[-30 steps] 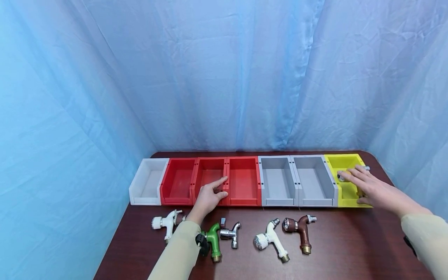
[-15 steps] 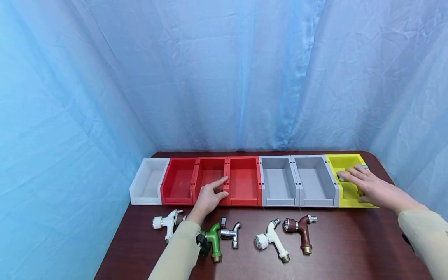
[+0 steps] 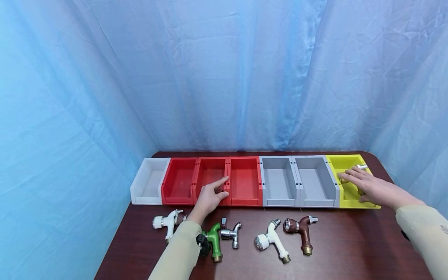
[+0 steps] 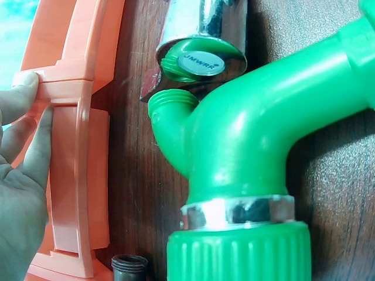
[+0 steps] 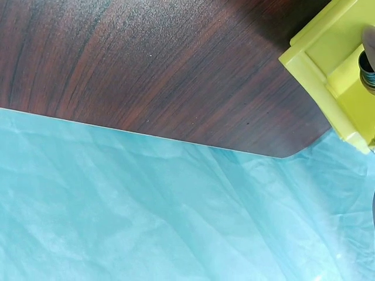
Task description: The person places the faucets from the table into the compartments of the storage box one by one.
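In the head view my right hand (image 3: 376, 188) is at the yellow bin (image 3: 350, 203) at the right end of the row. Its fingers and thumb hold a yellow tap (image 3: 343, 179), mostly hidden beneath them; a silver end (image 3: 362, 166) sticks out past the knuckles. In the right wrist view only a threaded end (image 5: 368, 69) shows inside the bin. My left hand (image 3: 207, 200) rests at the middle red bin (image 3: 211, 158), thumb and index finger extended and touching its rim near the divider. Below the left forearm lies a green tap (image 3: 215, 241).
A chrome tap (image 3: 231, 234), a white tap (image 3: 274, 241) and a brown tap (image 3: 303, 233) lie on the dark table (image 3: 332, 249). Another white tap (image 3: 169, 222) lies left of the forearm. Grey bins (image 3: 278, 202), red bins and a white bin (image 3: 147, 200) fill the row.
My right hand has shifted slightly with the yellow tap, which has turned and sits lower in the yellow bin. The left hand stays where it was.
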A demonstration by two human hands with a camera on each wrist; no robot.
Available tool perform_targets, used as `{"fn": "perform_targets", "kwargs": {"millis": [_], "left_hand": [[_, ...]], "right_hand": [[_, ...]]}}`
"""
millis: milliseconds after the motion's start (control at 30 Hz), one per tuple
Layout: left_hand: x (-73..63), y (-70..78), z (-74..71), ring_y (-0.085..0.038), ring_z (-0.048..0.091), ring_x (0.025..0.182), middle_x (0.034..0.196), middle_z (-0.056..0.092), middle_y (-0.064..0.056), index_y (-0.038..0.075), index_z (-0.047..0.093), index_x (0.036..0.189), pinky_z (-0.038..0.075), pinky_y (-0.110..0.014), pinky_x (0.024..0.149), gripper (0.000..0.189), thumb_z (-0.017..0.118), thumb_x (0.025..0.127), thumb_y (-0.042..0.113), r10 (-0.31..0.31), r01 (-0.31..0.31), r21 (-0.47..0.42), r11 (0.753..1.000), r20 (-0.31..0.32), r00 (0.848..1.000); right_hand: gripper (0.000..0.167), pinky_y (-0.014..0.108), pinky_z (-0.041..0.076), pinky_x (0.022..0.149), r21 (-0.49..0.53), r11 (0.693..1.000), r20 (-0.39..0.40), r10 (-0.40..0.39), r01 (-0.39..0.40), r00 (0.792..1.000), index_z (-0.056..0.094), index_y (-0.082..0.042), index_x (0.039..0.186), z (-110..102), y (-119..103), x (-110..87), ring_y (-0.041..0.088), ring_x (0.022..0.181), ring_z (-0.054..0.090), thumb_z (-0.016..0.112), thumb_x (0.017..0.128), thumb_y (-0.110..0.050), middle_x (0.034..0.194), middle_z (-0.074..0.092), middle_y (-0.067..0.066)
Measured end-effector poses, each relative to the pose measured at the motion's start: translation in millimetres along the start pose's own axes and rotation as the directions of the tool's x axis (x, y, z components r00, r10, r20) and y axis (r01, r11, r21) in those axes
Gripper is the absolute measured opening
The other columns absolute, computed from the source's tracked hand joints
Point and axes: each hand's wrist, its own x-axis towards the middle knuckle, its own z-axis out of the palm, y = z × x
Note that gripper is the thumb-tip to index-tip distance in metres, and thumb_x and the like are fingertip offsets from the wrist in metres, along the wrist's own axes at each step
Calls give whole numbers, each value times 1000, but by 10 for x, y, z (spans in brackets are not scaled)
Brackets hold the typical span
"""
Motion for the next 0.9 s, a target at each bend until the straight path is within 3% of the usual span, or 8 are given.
{"fn": "perform_targets", "kwargs": {"millis": [333,533,667,900], "left_hand": [[-4,4,1,-25,62,116,139,63,-5,38,55,147,58,-42,96,61,76,94,18,0,0,8,1000,-2,1000],[-12,3,2,-26,61,118,141,62,-5,38,55,147,57,-43,96,61,76,94,19,-2,2,3,1000,3,1000],[-11,-1,4,-26,61,118,142,62,-4,37,55,148,57,-43,96,61,76,94,18,4,-5,5,1000,4,1000],[-5,-7,1,-26,61,118,142,62,-5,36,55,149,57,-43,96,61,75,94,18,12,-12,6,1000,3,1000]], "right_hand": [[113,40,59,85,43,999,62,30,-32,998,41,-19,156,-38,18,27,46,137,45,97,59,-5,149,53,9],[117,41,59,86,51,997,99,57,-62,993,35,-22,160,-35,32,26,46,139,42,96,62,-7,152,50,13],[118,44,59,87,17,999,75,43,-44,996,35,-20,160,-19,47,22,44,136,45,98,60,-11,151,50,15],[115,42,59,83,-59,996,-44,-64,62,997,45,-11,153,30,73,17,33,127,48,100,51,-12,144,53,11]]}}
